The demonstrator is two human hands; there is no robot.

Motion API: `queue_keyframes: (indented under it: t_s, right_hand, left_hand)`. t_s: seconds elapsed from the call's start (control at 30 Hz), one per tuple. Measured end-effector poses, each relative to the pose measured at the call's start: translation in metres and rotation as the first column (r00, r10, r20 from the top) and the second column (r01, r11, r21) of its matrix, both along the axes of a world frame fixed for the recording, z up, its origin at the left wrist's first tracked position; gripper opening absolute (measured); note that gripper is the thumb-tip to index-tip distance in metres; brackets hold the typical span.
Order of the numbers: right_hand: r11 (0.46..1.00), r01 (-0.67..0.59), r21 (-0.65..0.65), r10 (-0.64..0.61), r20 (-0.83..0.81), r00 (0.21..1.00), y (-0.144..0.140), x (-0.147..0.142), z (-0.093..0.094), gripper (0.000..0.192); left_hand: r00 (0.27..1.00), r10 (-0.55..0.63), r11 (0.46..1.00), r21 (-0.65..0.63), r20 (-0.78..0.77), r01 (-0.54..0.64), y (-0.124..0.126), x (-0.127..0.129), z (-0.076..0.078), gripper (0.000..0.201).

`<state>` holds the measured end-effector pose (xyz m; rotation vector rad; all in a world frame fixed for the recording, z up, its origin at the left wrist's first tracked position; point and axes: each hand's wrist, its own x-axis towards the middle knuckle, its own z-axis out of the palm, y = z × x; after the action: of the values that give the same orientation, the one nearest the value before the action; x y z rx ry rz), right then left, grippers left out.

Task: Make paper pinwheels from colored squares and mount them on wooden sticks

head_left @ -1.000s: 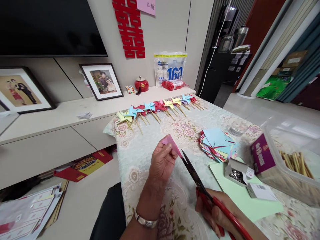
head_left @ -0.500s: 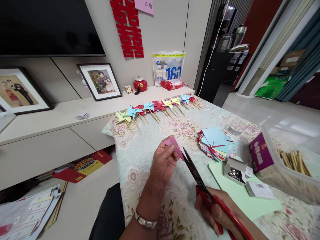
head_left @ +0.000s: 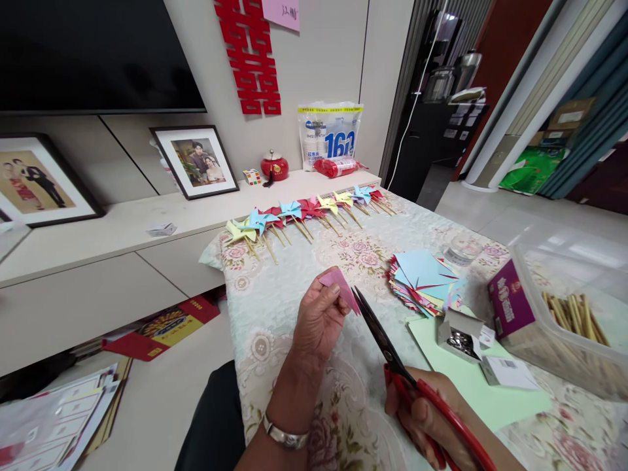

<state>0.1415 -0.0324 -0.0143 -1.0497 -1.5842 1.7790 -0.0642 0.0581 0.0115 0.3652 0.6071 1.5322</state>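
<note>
My left hand [head_left: 318, 324] pinches a small folded pink paper [head_left: 339, 287] above the flowered tablecloth [head_left: 275, 307]. My right hand [head_left: 432, 418] grips red-handled scissors [head_left: 392, 356] whose dark blades point up-left, their tips touching the lower right corner of the pink paper. A stack of coloured paper squares [head_left: 424, 281] lies just right of the blades.
A row of finished paper pinwheels [head_left: 299, 212] on sticks lines the table's far edge. At right sit a light green sheet [head_left: 471, 386], a small open box of pins [head_left: 458, 335], a purple box [head_left: 509, 306] and a clear tub of sticks [head_left: 574, 320]. A low cabinet [head_left: 98, 261] stands left.
The scissors have edged up to the pink paper's corner and the blades look closer together. My left hand has barely moved.
</note>
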Motion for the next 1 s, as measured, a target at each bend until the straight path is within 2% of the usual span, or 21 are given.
queue_keyframes:
  t_s: [0.17,0.37,0.47,0.63,0.77,1.0]
  right_hand:
    - [1.000,0.001,-0.015,-0.001,-0.024,1.000,-0.001,0.000,-0.004,0.067]
    - [1.000,-0.001,-0.010,0.000,-0.016,1.000,-0.003,-0.001,0.016,0.071]
    - [1.000,-0.011,0.014,0.011,0.046,0.999,-0.004,0.002,0.022,0.066]
    - [0.998,-0.028,0.059,0.021,0.112,0.994,-0.005,0.006,0.019,0.056]
    - [0.998,-0.034,0.053,0.026,0.143,0.989,-0.005,0.005,0.017,0.053]
    - [1.000,-0.023,0.022,0.020,0.149,0.989,-0.007,0.005,0.015,0.057]
  left_hand:
    - [1.000,0.021,1.000,-0.002,0.004,-0.021,0.001,0.000,0.001,0.047]
    - [0.987,0.138,0.990,-0.038,0.083,-0.135,0.004,-0.003,0.000,0.030]
    - [0.975,0.178,0.984,-0.045,0.134,-0.173,0.006,-0.004,-0.001,0.027]
    - [0.955,0.235,0.971,-0.090,0.182,-0.221,0.007,-0.005,-0.001,0.025]
    - [0.960,0.208,0.978,-0.061,0.186,-0.200,0.006,-0.005,-0.001,0.024]
    - [0.980,0.158,0.987,-0.043,0.122,-0.154,0.005,-0.002,-0.002,0.033]
